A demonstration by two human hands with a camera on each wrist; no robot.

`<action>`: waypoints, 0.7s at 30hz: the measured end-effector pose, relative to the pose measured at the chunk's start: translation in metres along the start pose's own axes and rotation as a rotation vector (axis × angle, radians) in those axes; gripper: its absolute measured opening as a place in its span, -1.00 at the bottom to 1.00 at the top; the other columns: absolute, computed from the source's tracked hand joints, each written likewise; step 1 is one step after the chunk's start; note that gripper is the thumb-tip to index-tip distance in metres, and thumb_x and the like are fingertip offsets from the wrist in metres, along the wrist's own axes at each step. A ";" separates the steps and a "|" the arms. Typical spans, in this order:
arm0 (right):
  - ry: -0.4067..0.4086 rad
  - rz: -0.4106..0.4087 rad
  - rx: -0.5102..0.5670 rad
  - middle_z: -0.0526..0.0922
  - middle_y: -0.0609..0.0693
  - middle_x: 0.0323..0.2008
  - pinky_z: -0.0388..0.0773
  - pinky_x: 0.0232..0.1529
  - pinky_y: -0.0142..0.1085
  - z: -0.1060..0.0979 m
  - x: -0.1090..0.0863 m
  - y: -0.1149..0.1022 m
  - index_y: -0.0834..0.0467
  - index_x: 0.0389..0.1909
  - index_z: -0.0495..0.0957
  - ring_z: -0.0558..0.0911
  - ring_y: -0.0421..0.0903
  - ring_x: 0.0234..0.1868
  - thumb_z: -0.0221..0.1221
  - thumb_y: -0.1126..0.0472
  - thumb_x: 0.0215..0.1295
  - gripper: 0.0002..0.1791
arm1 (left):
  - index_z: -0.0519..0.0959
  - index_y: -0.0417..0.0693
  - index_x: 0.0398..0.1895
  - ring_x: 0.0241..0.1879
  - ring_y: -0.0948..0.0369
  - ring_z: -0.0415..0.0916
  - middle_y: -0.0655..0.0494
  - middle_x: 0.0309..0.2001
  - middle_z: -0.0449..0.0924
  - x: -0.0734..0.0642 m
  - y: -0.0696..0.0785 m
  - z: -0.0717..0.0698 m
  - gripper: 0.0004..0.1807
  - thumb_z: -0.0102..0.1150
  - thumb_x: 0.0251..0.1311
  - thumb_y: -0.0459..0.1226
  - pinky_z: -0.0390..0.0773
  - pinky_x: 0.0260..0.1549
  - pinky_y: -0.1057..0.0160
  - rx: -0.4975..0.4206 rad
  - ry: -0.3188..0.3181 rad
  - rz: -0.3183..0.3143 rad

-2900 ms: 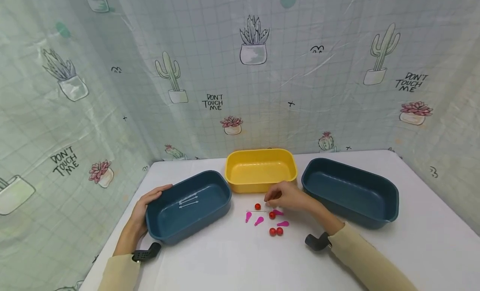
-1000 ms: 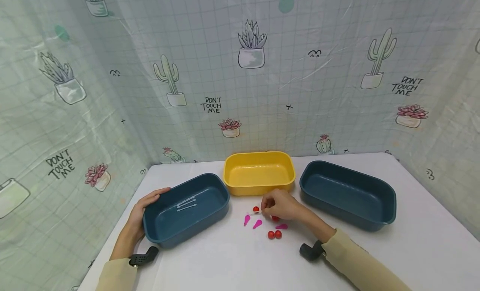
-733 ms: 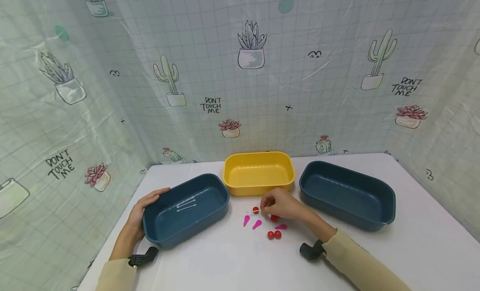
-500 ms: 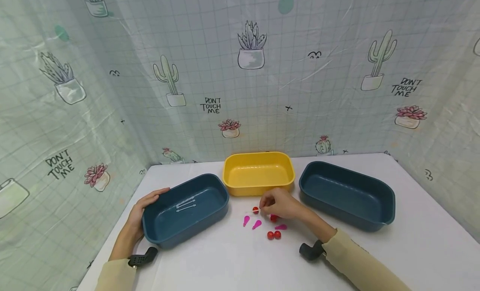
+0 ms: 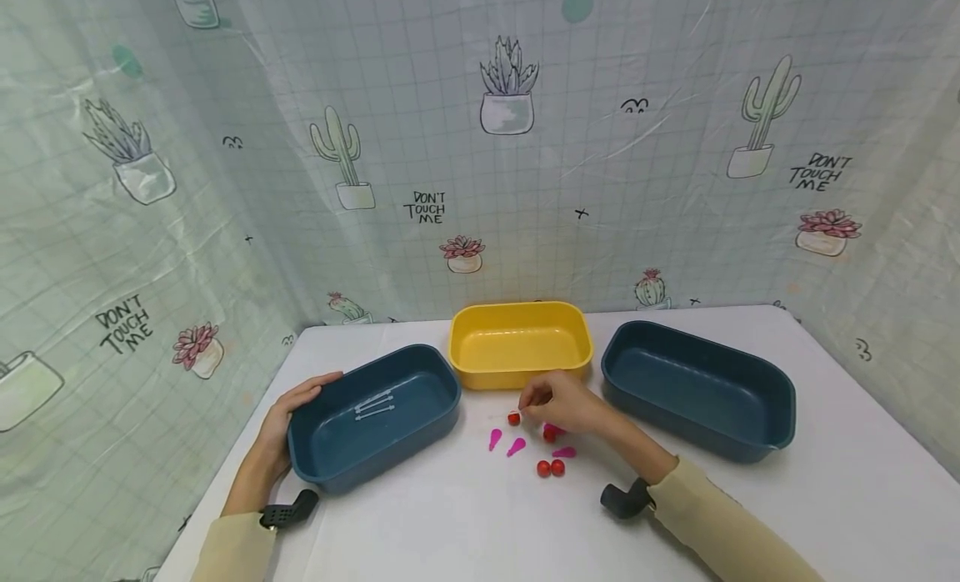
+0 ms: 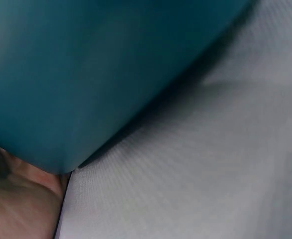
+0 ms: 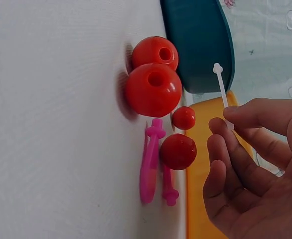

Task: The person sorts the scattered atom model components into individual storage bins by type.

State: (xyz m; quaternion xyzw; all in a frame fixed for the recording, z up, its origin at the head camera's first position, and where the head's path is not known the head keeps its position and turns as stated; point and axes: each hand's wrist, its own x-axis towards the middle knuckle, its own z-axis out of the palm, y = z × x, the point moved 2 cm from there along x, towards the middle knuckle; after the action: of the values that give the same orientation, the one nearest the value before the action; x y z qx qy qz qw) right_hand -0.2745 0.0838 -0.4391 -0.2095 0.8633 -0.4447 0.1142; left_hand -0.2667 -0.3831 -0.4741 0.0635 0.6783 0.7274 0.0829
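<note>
My right hand (image 5: pixel 562 401) pinches a thin white plastic stick (image 7: pixel 222 84) with knobbed ends between thumb and index finger, above the table; the other fingers curl loosely. Below and around it lie several red beads (image 5: pixel 543 468) with holes and several bright pink, paddle-shaped plastic pieces (image 5: pixel 516 446). One red bead (image 5: pixel 513 418) sits right by the fingertips in the head view. My left hand (image 5: pixel 279 423) rests along the outer left side of a blue bin (image 5: pixel 330 440), fingers extended toward its far corner. In that bin lie several similar white sticks (image 5: pixel 373 405).
A yellow bin (image 5: pixel 517 378) stands at the back centre, just beyond the right hand. A second blue bin (image 5: pixel 697 390) is at the right, close to the right forearm. Behind the white table (image 5: pixel 450 532) hangs a cactus-print curtain (image 5: pixel 420 107).
The white stick that lay on the table among the beads is now pinched in my right hand, which has lifted slightly. My left hand stays at the bin.
</note>
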 end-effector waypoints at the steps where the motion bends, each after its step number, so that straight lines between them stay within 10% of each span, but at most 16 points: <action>1: 0.003 0.002 0.000 0.71 -0.07 -0.33 0.66 -0.24 -0.39 0.000 0.000 0.000 0.10 -0.25 0.72 0.60 -0.08 -0.35 0.35 0.28 0.31 -0.96 | 0.29 -0.08 0.57 0.31 0.41 0.48 0.40 0.33 0.52 0.000 0.000 0.000 -0.46 -0.23 0.65 -0.10 0.55 0.20 0.41 -0.003 0.001 0.001; 21: 0.021 -0.070 -0.014 0.75 -0.03 -0.30 0.72 -0.08 -0.31 -0.006 0.014 -0.030 0.14 -0.21 0.72 0.66 -0.07 -0.30 0.36 0.28 0.32 -0.93 | 0.31 -0.06 0.56 0.30 0.41 0.49 0.41 0.32 0.52 0.000 0.000 0.001 -0.45 -0.20 0.64 -0.08 0.55 0.19 0.41 -0.003 0.021 -0.014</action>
State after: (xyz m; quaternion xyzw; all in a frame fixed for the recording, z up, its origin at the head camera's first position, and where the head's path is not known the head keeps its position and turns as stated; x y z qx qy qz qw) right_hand -0.2810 0.0660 -0.4115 -0.2357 0.8597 -0.4445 0.0878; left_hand -0.2663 -0.3824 -0.4744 0.0511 0.6784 0.7284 0.0809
